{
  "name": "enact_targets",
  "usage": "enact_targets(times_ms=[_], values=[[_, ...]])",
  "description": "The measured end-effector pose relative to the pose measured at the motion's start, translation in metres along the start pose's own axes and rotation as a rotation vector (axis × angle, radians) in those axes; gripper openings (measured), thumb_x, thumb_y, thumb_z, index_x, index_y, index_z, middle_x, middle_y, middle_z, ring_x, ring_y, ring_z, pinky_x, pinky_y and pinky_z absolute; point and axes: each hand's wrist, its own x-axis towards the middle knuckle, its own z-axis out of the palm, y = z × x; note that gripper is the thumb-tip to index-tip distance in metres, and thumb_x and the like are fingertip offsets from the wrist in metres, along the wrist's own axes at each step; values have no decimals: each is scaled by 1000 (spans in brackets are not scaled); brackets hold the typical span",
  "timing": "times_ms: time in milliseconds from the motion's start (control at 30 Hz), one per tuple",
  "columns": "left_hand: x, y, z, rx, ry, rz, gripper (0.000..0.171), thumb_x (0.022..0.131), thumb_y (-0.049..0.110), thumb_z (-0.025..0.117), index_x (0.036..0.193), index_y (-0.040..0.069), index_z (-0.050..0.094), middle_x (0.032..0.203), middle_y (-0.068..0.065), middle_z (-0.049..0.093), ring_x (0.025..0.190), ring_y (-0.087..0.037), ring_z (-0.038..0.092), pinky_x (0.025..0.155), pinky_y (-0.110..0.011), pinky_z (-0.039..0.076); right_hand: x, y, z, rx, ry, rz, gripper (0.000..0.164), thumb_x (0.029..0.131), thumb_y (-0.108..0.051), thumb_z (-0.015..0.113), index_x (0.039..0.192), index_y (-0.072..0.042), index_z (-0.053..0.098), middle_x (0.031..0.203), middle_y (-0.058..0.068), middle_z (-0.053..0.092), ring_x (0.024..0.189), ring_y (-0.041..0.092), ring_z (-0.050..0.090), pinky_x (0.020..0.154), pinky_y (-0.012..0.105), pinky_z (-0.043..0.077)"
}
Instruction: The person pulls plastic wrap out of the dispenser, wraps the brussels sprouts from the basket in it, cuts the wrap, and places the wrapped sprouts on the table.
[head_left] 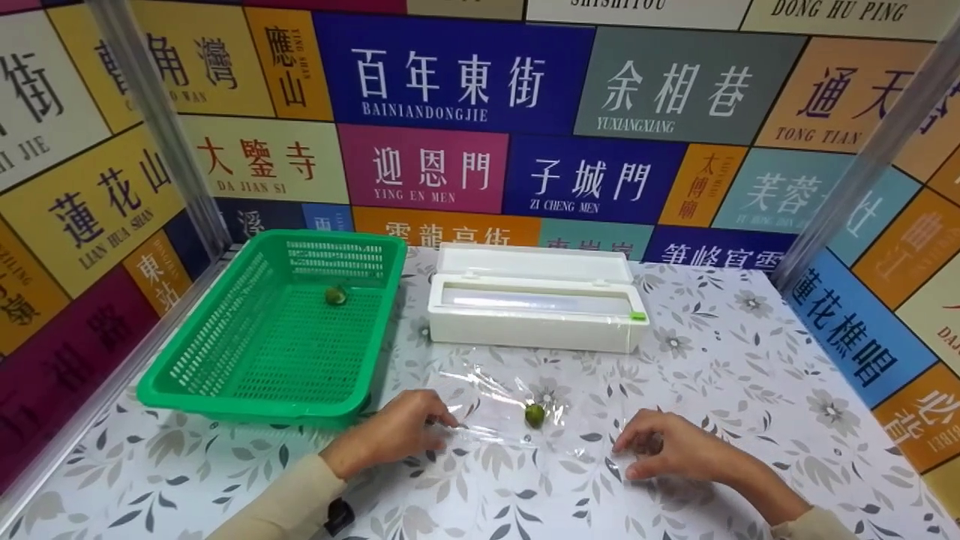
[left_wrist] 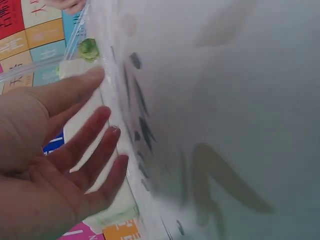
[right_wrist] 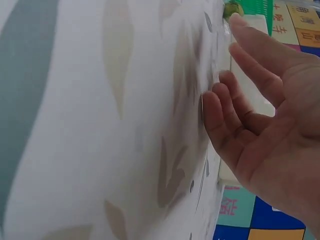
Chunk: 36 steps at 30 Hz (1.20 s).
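A small green fruit (head_left: 534,415) lies on a sheet of clear plastic film (head_left: 487,420) spread over the table. At the film's left edge is my left hand (head_left: 397,429), its fingertips touching or just above it; I cannot tell which. In the left wrist view the fingers (left_wrist: 92,145) are spread and loosely bent, holding nothing. My right hand (head_left: 671,448) is to the right of the fruit, near the film's right side. The right wrist view shows its fingers (right_wrist: 232,107) gently bent, with thumb and fingers apart.
A green plastic basket (head_left: 373,330) stands at the left, with another small green fruit (head_left: 335,295) inside. Behind the film sits a white box (head_left: 525,330), lid raised, with a roll of clear film (head_left: 536,301) in it. A patterned cloth (head_left: 750,390) covers the table.
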Motion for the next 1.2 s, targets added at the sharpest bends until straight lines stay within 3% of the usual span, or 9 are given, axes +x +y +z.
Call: enact_targets(times_ms=[233,467,700,933,1200], values=[[0,-4,3,51,67,-33,17,73,-2,81,89,3,80,82,-9,71,78,-20,63,68,-23,49,2,-1,3,-39,10,56,22,78,-18,85,95,-8,76,91,12,66,81,10,58,71,22,50],[1,-8,4,64,117,4,12,74,-5,74,79,5,80,74,-6,72,70,-12,62,64,-20,48,5,-2,6,-100,36,88,9,82,-20,81,85,-13,77,86,3,65,79,2,56,69,19,48],[0,-5,-1,-7,79,-52,8,85,-1,69,84,2,76,82,-8,75,69,-8,63,63,-19,52,4,-5,5,-61,51,109,11,85,-21,78,87,-10,75,84,3,69,78,-3,57,70,19,48],[4,-1,-3,-76,139,-130,7,87,-1,66,87,2,72,87,-8,74,82,-16,65,69,-24,55,8,-8,0,-36,95,240,11,90,-21,73,92,-10,72,84,4,71,75,1,60,67,19,50],[9,-1,3,-174,245,-168,5,86,-2,67,83,0,71,77,-10,69,71,-11,57,61,-19,49,16,-3,1,68,233,303,17,92,-15,70,96,1,68,78,10,69,66,8,61,58,20,50]])
